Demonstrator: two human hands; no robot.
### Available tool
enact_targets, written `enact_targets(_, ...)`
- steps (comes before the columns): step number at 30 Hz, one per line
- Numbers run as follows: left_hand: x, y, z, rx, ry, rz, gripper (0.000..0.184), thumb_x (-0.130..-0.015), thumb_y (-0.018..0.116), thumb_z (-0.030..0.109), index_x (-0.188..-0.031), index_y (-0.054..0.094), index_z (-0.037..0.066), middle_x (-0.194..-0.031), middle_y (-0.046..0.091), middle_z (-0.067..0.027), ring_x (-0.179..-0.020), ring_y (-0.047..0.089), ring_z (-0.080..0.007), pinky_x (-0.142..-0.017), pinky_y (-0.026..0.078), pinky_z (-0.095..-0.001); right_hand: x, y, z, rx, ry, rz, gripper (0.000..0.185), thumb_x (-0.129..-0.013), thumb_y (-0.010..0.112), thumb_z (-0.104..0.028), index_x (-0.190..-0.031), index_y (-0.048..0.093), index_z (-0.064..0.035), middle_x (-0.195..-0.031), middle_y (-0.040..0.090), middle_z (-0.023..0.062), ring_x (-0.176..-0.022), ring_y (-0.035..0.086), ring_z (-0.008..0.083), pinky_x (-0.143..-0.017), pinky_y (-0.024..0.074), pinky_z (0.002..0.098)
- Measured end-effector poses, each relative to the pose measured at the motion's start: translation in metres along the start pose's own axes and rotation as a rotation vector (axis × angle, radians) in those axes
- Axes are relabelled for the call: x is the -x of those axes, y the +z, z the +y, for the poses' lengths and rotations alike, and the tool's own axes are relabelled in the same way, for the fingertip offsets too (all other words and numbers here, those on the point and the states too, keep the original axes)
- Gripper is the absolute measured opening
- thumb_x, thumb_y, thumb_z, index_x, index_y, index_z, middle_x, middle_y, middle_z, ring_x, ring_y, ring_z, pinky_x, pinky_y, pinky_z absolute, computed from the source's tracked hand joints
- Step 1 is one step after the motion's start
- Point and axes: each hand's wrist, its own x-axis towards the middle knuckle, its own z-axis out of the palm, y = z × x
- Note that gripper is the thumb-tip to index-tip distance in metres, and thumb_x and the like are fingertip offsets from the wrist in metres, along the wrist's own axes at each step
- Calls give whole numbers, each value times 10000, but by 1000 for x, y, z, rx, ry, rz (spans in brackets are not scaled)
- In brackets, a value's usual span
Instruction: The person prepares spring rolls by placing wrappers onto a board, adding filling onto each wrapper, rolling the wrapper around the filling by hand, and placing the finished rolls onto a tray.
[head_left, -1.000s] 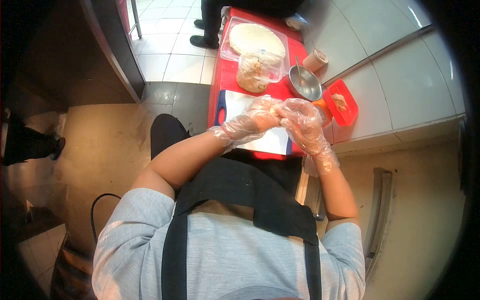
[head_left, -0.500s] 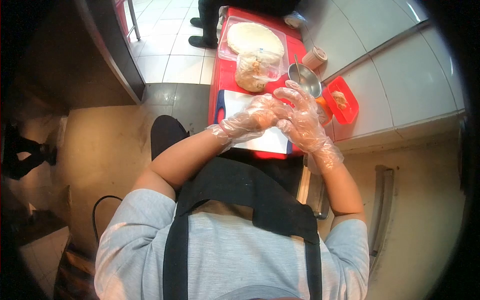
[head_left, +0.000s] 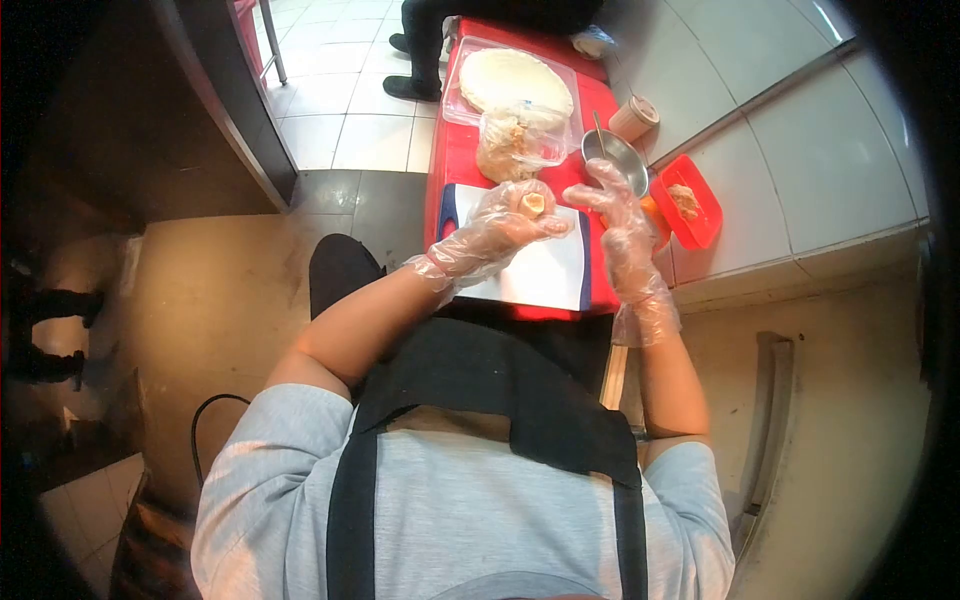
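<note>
Clear plastic gloves cover both of my hands. My left hand (head_left: 505,222) is curled around a small pale dough piece (head_left: 533,205) that looks yellowish in its middle. Under it lies a white cutting board (head_left: 540,272) with a blue edge. My right hand (head_left: 618,215) is held apart to the right, fingers spread, with nothing in it. Just beyond its fingertips is a metal bowl (head_left: 625,165) with a utensil handle sticking out. A plastic bag with a lumpy pale mass (head_left: 505,160) rests past the board.
On the red table (head_left: 455,150), a clear tray (head_left: 455,100) bears a large round of dough (head_left: 515,82). A white cup (head_left: 634,118) and an orange-red container (head_left: 708,215) with food stand by the tiled wall. Another person's legs (head_left: 420,50) are at the far end.
My hands were together over the board and have moved apart. The right hand has come away to the right with its fingers spread, while the dough piece in my left hand has come into view.
</note>
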Motion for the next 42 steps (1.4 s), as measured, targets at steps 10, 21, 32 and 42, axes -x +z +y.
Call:
enact_targets(10,5,11,16,-178,193,-109,210,-937,666,227,-1007,705,33,-890,687,-70,-785,616,-164,-702,486,-290,-4,3,-5,143,-147,-94,584,-911,519,-625,-1216,723,-171,-1507,442,113,-1436,326,342,-1194,202,490)
enact_targets(21,-19,26,33,236,46,-109,283,-871,742,283,-994,662,41,-971,667,-61,-927,640,-159,-809,503,-296,-18,-29,-34,34,9,189,392,-961,506,-358,-1141,731,-92,-1475,478,111,-1443,339,290,-1195,251,427)
enact_targets(32,19,-106,-24,-989,-177,238,413,-825,777,407,-1093,678,108,-1046,688,-76,-999,636,-235,-908,496,-367,84,-18,94,394,201,-32,539,-797,770,-381,-1208,667,-48,-1286,626,165,-1237,566,329,-1071,420,441)
enact_targets(42,-6,-34,-81,-1435,29,-275,258,-857,666,294,-1019,658,93,-980,629,-132,-1001,609,-333,-865,495,-453,83,69,118,365,284,-302,369,-799,748,-383,-1063,710,-129,-988,634,125,-960,616,328,-856,489,456)
